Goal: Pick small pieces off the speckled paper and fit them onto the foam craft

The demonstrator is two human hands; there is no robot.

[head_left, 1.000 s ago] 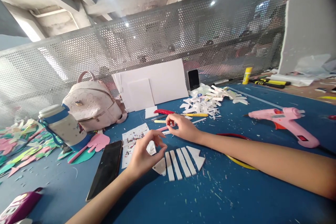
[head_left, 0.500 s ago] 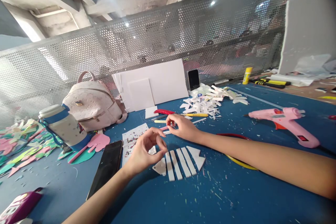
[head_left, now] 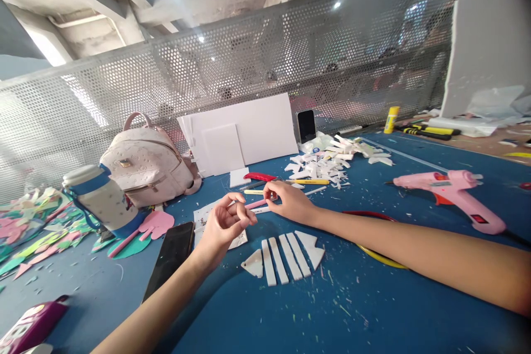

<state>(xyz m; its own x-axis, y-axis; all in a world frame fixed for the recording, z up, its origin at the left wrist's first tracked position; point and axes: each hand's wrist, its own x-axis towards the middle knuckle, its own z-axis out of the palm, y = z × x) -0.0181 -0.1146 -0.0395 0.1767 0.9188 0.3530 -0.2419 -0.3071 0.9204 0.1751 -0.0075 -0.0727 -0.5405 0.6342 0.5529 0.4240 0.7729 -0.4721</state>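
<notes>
My right hand point(head_left: 291, 202) rests on the blue table point(head_left: 373, 310) and pinches the right end of a thin pink stick point(head_left: 256, 203). My left hand point(head_left: 226, 227) hovers just left of it, fingers curled into a pinch beside the stick's left end; what they hold, if anything, is hidden. Below both hands lies a row of white foam pieces point(head_left: 286, 257): a small triangle, several strips and an arrow-shaped piece. A white sheet speckled with bits point(head_left: 202, 215) lies under my left hand.
A black phone point(head_left: 170, 257) lies to the left, near a bottle point(head_left: 99, 196) and a pink backpack point(head_left: 147, 163). White boards point(head_left: 249, 130) lean on the mesh wall. Foam scraps point(head_left: 327, 160), a yellow pen point(head_left: 309, 181) and a pink glue gun point(head_left: 452, 191) are nearby.
My left hand has risen from near the foam triangle and moved up to the pink stick's left end, its fingers closing tighter. My right hand has stayed put.
</notes>
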